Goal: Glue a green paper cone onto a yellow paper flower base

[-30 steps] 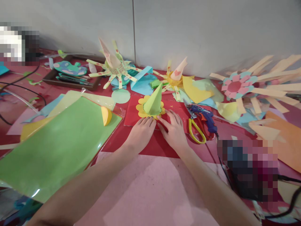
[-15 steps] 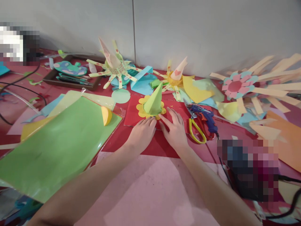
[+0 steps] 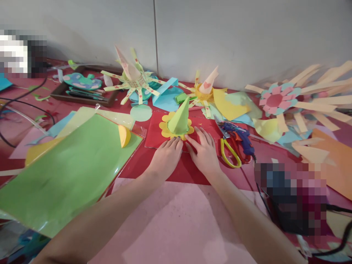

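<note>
So the thing that matters here is where the cone (image 3: 179, 121) sits: straight ahead of both hands, just past the fingertips, in the middle of a yellow flower (image 3: 164, 129) that lies flat on the red board (image 3: 151, 139). The cone's long axis runs up off the board with a lean, the tip tilting toward the person's right, so the base is the low, close bit and the tip is well up above the fingers. Left hand (image 3: 166, 154) is palm down, fingers lined up side by side, tips on the near petals pretty much right in front of the base; its thumb is tucked out of sight, so I can't tell if it's pinching a petal or just resting there. Right hand (image 3: 204, 152) is spread, index reaching in at the near right petals, the other fingers fanned out over the board. Neither hand is on the cone itself. I'd call the left a bit nearer to the base, while the right is on the side the tip leans to. Can't tell how hard either one is pressing. Off past the right hand there's the scissors (image 3: 224, 151) and the glue gun (image 3: 244, 139), overlapping each other.
</note>
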Tool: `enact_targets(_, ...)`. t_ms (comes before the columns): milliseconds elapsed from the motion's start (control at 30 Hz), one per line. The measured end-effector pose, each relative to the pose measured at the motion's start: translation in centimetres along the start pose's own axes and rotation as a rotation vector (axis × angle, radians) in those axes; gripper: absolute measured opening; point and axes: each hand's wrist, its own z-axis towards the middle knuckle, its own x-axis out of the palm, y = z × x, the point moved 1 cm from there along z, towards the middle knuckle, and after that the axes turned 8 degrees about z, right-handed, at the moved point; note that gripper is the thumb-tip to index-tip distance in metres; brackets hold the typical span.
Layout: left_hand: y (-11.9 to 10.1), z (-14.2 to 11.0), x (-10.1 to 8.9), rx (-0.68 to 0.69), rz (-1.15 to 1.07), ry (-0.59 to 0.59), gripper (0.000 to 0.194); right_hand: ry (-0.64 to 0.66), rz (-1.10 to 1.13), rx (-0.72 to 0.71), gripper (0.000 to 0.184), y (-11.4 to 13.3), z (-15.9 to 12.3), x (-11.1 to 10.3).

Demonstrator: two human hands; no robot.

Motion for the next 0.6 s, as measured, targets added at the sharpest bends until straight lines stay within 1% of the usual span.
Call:
enact_targets(200,0.08,-0.09,0.04,0.028,-0.014,-0.004,0.026,0.009,0.010,-0.002,0.033,-0.04,-0.01,0.03)
enact_targets(400,0.02,-0.23,0.05,0.050,0.062,-0.019,0.026,-0.019,-0.002,-0.023,0.030,-0.07,0.00,-0.03)
enact_targets(467,-0.06,-0.18,-0.10,0.037,0.067,0.010,0.028,-0.018,-0.006,-0.032,0.029,-0.08,-0.01,0.02)
enact_targets(600,-0.16,0.01,-0.62,-0.055,0.094,0.131,0.035,-0.041,-0.001,-0.046,0.029,-0.14,-0.04,0.16)
